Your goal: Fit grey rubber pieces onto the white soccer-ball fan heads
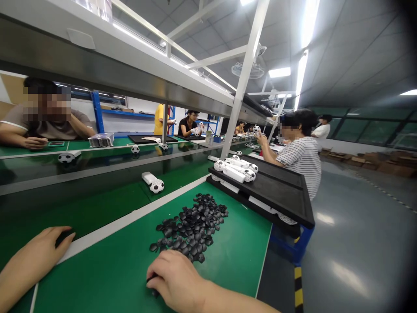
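The right hand (177, 280) pinches a small black piece (153, 280), just beside the pile of black pieces (195, 226) on the green counter (114, 269); the left hand (45, 250), fingers curled round something dark, hovers near the white edging, a ball-ended white item (153, 183) lying beyond.

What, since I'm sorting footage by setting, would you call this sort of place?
Most likely a factory assembly line: white soccer-ball-patterned items lie along a green conveyor belt, black pentagonal pieces are heaped on the worktop, and a person in a striped shirt works nearby.
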